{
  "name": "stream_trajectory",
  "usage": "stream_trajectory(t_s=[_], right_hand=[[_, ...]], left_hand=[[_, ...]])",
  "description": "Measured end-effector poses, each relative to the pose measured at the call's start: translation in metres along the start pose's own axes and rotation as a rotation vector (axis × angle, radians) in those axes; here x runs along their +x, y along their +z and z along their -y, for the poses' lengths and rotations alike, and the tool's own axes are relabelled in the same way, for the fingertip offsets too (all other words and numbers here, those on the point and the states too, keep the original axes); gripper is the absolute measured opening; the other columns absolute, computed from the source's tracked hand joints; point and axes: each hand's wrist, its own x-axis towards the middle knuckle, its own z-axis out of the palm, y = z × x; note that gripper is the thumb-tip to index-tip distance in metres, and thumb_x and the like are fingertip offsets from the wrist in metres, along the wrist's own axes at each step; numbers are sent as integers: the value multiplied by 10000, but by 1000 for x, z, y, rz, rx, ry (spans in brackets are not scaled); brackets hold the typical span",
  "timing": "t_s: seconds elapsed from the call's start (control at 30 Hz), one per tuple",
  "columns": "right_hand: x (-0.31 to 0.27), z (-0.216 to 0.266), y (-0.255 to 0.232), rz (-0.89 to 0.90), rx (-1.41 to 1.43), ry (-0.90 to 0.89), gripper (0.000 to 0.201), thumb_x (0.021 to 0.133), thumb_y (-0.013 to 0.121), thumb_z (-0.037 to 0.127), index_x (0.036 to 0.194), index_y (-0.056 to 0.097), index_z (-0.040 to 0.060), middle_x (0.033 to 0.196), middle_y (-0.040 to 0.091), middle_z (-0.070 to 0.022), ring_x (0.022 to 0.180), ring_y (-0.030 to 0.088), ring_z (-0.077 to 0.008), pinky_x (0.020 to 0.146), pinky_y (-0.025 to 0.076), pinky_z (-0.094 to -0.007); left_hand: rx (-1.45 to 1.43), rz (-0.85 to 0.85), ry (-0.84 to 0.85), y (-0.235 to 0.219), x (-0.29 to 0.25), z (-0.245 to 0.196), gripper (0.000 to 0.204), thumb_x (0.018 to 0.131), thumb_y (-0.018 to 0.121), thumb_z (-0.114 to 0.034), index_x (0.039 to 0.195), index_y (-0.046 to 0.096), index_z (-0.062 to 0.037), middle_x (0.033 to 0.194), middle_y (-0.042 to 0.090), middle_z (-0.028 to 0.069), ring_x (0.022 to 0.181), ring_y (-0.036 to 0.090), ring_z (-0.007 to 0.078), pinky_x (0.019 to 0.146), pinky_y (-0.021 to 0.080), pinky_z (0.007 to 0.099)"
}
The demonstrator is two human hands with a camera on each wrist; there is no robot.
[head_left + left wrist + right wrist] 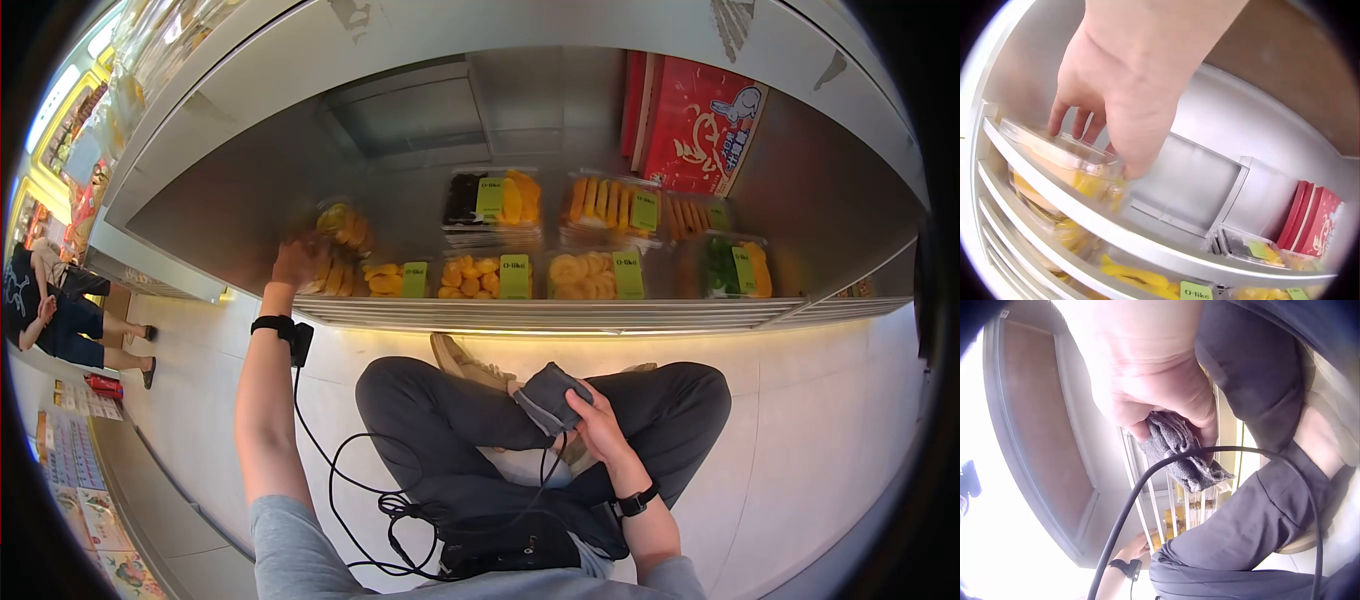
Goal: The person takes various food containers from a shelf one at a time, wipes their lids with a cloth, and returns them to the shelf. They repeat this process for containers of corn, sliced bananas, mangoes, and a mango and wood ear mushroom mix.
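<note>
My left hand [296, 262] is at the left end of the chilled shelf, blurred in the head view. In the left wrist view, its fingers and thumb grip a clear plastic box of yellow fruit [1063, 156] from above, fingertips at the lid's far side and thumb at its right end. More fruit packs show below that box, behind the shelf's rails. Over my lap, my right hand [600, 428] holds a folded dark grey cloth [550, 395], thumb on one side and fingers on the other. A black cable [1204, 450] crosses in front of the cloth.
Along the shelf stand several fruit boxes with green labels [515, 275]. A red carton [700, 125] leans at the back right. The slatted front rail [560, 317] borders the shelf. Loops of cable [400, 505] lie over my crossed legs. A person [60, 310] stands far left.
</note>
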Motion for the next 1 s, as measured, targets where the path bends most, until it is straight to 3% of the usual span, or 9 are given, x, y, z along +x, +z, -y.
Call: stream_trajectory(t_s=[0.07, 0.2, 0.23, 0.3, 0.4, 0.47, 0.5, 0.53, 1.0], right_hand=[[2, 0, 0, 3, -8, -1, 371, 974, 599, 220, 1272, 548, 4, 1135, 627, -34, 1038, 579, -106, 922, 449, -255], [14, -16, -8, -18, -34, 2, 450, 968, 607, 244, 1321, 506, -16, 1183, 623, -76, 1061, 591, -133, 925, 468, -270], [14, -18, -11, -34, -41, 18, 482, 966, 609, 254, 1341, 488, -24, 1203, 620, -92, 1072, 595, -145, 930, 473, -279], [14, -16, -6, -59, -90, 33, 547, 958, 621, 284, 1367, 456, -40, 1232, 609, -122, 1086, 600, -168, 939, 478, -288], [14, -20, -12, -28, -253, -66, 637, 954, 613, 367, 1393, 428, -55, 1302, 571, -127, 1211, 515, -180, 1045, 383, -284], [20, -23, -14, 38, -242, -85, 600, 965, 589, 359, 1391, 446, -39, 1325, 566, -152, 1209, 523, -187, 1028, 392, -276], [23, -31, -16, 66, -96, -37, 519, 986, 570, 332, 1375, 473, 3, 1237, 604, -53, 1115, 549, -105, 976, 418, -239], [10, -17, -7, 54, -116, -72, 534, 987, 559, 331, 1384, 467, -14, 1289, 591, -106, 1161, 544, -154, 994, 411, -256], [42, -38, -24, 132, -88, -10, 567, 989, 541, 400, 1408, 443, 31, 1276, 558, -53, 1162, 521, -126, 994, 388, -237]], left_hand=[[49, 39, -15, -12, 1, -8, 309, 873, 589, -271, 1119, 660, -98, 1083, 665, 189, 1075, 599, 377, 933, 487, 449], [639, 327, 368, 24, 46, 12, 318, 900, 531, -292, 1118, 666, -104, 1134, 661, 159, 1084, 611, 346, 942, 487, 439], [288, 120, 117, 11, 40, -24, 286, 878, 561, -263, 1070, 684, -90, 1111, 659, 175, 1087, 619, 318, 891, 520, 413], [125, 94, 37, 42, 68, -15, 251, 845, 607, -282, 985, 699, -96, 993, 690, 164, 967, 656, 316, 824, 539, 407], [-18, 40, 47, 56, 75, -19, 269, 845, 612, -291, 1014, 678, -92, 1022, 670, 165, 990, 638, 316, 842, 525, 410], [-64, 38, 22, 59, 82, -30, 284, 844, 616, -297, 1033, 663, -89, 1042, 657, 166, 1006, 627, 317, 853, 516, 411], [-80, 44, 12, 57, 81, -46, 292, 844, 618, -300, 1042, 656, -88, 1051, 651, 167, 1013, 621, 317, 859, 511, 412], [-78, 58, 3, 53, 83, -65, 301, 844, 620, -303, 1051, 648, -87, 1061, 644, 167, 1021, 615, 317, 864, 506, 413], [-187, 172, -1, 37, 45, -155, 449, 844, 645, -345, 1184, 546, -68, 1197, 553, 174, 1127, 534, 321, 945, 442, 425]])
